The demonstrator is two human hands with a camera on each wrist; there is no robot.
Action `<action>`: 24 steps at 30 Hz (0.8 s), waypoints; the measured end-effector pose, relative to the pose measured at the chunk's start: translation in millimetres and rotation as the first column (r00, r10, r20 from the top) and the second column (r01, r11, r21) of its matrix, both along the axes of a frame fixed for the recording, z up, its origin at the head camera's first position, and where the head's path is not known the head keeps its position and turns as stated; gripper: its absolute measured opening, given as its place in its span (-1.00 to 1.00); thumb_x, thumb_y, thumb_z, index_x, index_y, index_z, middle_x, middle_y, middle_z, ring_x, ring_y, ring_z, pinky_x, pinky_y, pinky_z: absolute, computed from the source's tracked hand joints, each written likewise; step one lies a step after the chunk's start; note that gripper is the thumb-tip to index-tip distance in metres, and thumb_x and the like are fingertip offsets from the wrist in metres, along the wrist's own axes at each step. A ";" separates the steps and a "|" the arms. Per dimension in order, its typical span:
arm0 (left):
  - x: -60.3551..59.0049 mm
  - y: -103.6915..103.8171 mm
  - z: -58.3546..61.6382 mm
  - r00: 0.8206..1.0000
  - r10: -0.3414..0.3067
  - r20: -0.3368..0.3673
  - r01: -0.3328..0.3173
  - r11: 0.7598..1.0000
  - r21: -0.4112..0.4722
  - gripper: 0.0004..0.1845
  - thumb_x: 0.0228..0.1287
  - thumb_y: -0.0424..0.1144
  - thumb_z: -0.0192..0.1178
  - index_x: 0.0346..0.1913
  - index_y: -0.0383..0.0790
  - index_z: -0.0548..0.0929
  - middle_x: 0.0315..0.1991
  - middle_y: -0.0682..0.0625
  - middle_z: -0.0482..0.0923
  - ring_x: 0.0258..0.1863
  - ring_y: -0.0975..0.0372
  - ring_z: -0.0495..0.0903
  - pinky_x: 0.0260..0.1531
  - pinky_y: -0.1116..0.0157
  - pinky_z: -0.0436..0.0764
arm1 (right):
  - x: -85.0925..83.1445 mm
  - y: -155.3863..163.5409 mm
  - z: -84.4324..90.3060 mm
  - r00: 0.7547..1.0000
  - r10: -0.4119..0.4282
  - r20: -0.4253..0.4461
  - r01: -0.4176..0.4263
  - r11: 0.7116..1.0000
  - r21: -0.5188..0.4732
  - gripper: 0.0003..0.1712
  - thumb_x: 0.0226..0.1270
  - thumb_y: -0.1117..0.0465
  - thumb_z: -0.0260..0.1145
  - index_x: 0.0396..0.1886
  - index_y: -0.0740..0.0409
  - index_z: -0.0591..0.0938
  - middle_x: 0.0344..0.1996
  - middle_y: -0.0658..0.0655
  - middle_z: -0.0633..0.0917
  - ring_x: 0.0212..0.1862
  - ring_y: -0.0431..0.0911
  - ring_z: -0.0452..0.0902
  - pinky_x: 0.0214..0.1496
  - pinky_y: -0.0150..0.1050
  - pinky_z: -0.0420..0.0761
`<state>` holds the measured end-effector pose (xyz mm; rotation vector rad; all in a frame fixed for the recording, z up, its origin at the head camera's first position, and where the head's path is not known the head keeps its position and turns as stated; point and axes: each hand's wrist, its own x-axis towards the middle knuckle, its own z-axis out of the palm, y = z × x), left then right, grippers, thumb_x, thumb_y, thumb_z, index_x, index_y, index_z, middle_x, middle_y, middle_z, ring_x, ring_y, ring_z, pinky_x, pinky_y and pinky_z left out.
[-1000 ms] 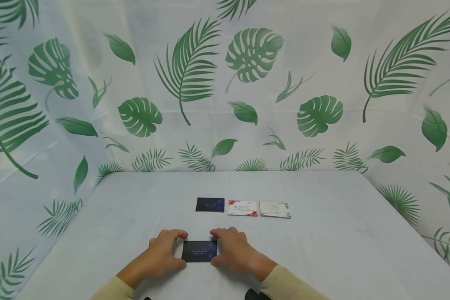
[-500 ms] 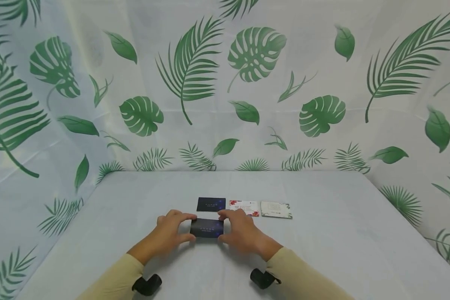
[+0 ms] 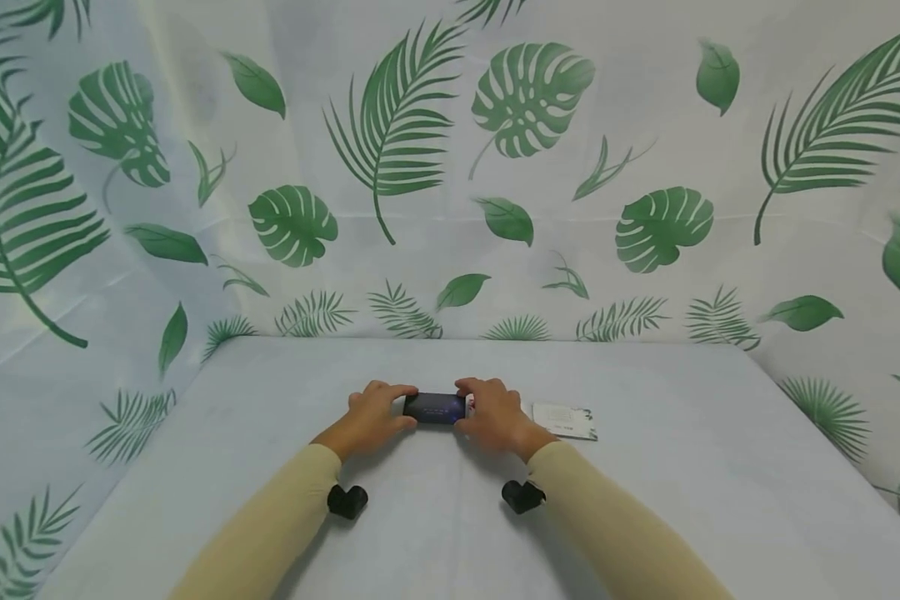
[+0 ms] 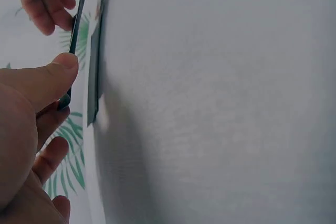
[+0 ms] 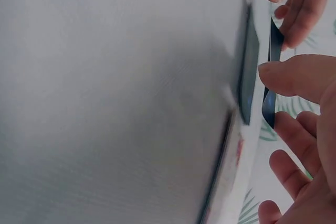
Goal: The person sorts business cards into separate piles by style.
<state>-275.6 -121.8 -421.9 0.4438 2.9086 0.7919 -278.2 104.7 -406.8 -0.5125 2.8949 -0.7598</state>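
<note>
A dark blue business card (image 3: 435, 408) is held level above the white table, pinched at its left end by the left hand (image 3: 373, 417) and at its right end by the right hand (image 3: 497, 419). In the right wrist view it looks slightly bent between thumb and fingers. Just under it, apart from it, a second dark card (image 5: 249, 66) lies on the tabletop; in the head view this one is covered. The red-and-white card (image 5: 227, 163) lies beside that, mostly behind the right hand in the head view. Right of the right hand rests a white card with green leaf corners (image 3: 566, 421).
White cloth covers the table (image 3: 435, 533). A leaf-patterned curtain (image 3: 420, 167) rises behind the table's far edge and along both sides. Black wrist cameras (image 3: 347, 502) sit below both forearms.
Both hands have lifted the dark card off the near part of the table and carried it forward and slightly right, over the other dark card. The head view has shifted slightly.
</note>
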 end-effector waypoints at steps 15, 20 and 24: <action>-13.1 5.6 -15.1 0.994 0.074 0.075 -0.071 0.996 -0.048 -0.26 0.24 -0.03 0.42 0.45 -0.09 0.42 0.32 -0.09 0.47 0.29 -0.02 0.33 0.08 -0.06 0.25 | -7.8 -1.5 -13.5 0.997 -0.065 0.031 0.061 0.993 0.105 -0.22 0.22 0.07 0.49 0.42 0.09 0.45 0.26 0.18 0.56 0.33 0.16 0.30 0.27 0.14 0.24; -11.7 7.5 -14.2 0.993 0.091 0.070 -0.087 0.995 -0.057 -0.37 0.27 -0.04 0.39 0.37 -0.09 0.51 0.26 -0.10 0.52 0.25 0.00 0.36 0.05 -0.05 0.27 | -6.8 0.9 -15.5 0.997 -0.070 0.027 0.067 0.992 0.104 -0.32 0.26 0.05 0.45 0.35 0.09 0.51 0.19 0.17 0.59 0.29 0.14 0.34 0.24 0.14 0.24; -11.4 8.4 -14.2 0.994 0.089 0.058 -0.087 0.995 -0.043 -0.41 0.29 -0.06 0.37 0.35 -0.09 0.53 0.25 -0.09 0.53 0.25 0.00 0.36 0.05 -0.06 0.27 | -5.5 2.2 -16.3 0.996 -0.081 0.025 0.078 0.992 0.097 -0.36 0.28 0.05 0.44 0.33 0.09 0.53 0.16 0.17 0.60 0.28 0.14 0.35 0.25 0.14 0.24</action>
